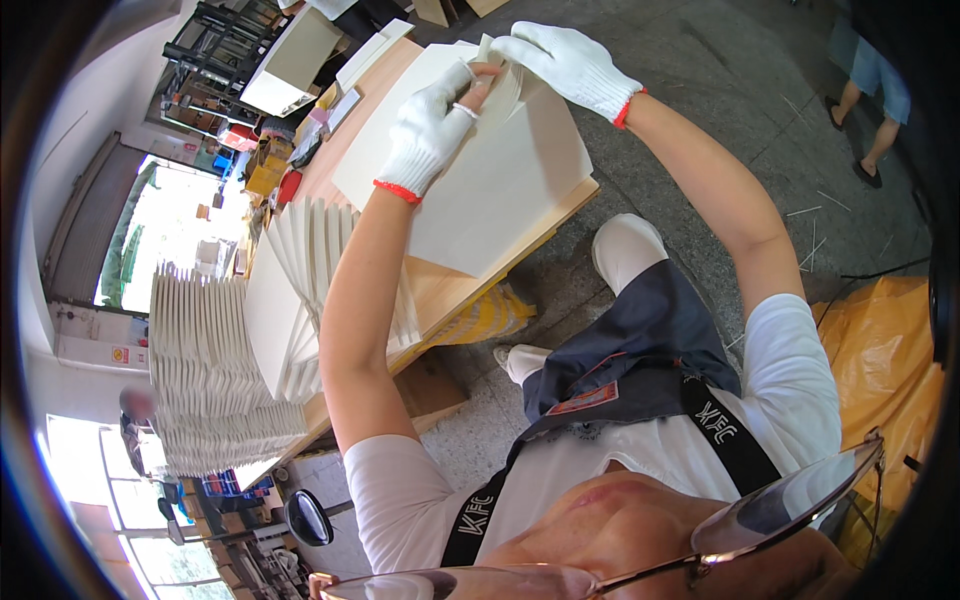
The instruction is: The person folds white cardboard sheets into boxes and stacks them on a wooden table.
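My left hand (425, 130) wears a white knit glove with a red cuff; its thumb and a fingertip are bare. Those fingers are closed on the raised, bent edges of thin white sheets (508, 95). Just to the right, my right hand (575, 72) has a matching glove with its fingers stretched out. Its fingertips reach the far edge of the bent sheets, and I see nothing gripped in them. Below both hands, a large flat white sheet (500, 200) lies on the wooden table (455, 300), close to its right edge.
Fanned white sheets (300, 270) and tall stacks of folded white sheets (200, 370) crowd the table's left side. Boxes and tools lie farther back. An orange plastic cover (885, 360) is at the right. Another person's legs (875, 110) show at the upper right.
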